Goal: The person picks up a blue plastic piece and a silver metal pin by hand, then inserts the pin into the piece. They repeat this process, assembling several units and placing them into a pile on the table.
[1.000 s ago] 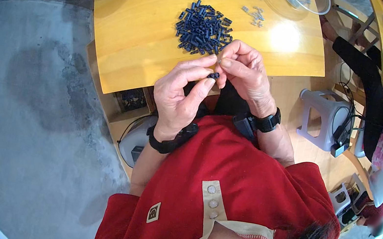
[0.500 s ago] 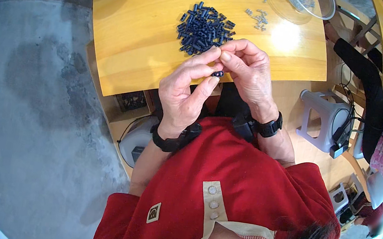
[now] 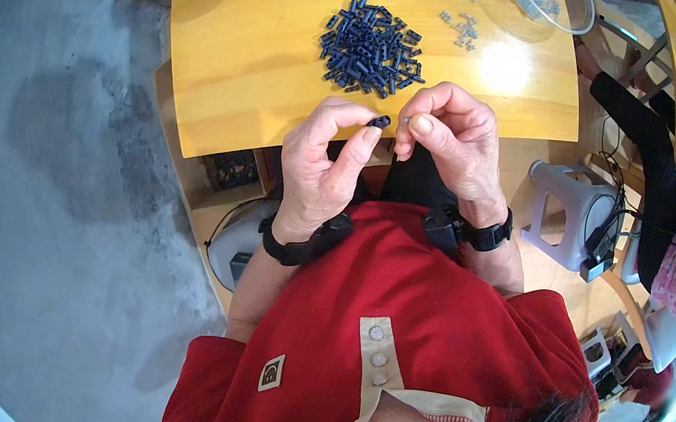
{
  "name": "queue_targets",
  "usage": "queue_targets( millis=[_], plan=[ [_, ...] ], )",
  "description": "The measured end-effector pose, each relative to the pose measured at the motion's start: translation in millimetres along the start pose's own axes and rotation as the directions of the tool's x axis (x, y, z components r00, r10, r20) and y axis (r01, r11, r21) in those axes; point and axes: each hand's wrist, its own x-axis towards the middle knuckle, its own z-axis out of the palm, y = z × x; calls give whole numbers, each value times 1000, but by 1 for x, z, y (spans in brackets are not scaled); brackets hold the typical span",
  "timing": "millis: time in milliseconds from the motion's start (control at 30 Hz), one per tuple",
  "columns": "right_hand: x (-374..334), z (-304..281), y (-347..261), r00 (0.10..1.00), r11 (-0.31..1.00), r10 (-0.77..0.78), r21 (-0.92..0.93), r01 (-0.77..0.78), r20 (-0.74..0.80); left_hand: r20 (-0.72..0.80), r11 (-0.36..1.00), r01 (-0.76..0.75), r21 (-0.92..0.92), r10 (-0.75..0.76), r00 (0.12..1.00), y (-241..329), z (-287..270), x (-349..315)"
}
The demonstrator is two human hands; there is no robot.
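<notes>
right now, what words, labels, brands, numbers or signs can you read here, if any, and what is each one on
None can be read.
Patch on the red shirt: dark mark, too small to read.
Dark blue piece in the left hand: no readable marking.
Pile of dark blue pieces: no readable marking.
Black wristband on the left wrist: no readable text.

Plastic pieces, glossy wooden tabletop
</notes>
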Motion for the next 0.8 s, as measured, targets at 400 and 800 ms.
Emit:
queue_targets(
  millis=[400, 800],
  plan=[
    [-8, 5, -10, 1000, 987, 5, -162, -2, 20, 82, 948, -192, 255, 177, 981, 16, -2, -2],
    [-2, -13, 4, 889, 872, 268, 299, -388, 371, 235, 880, -392, 269, 335, 912, 20, -3, -8]
  ],
)
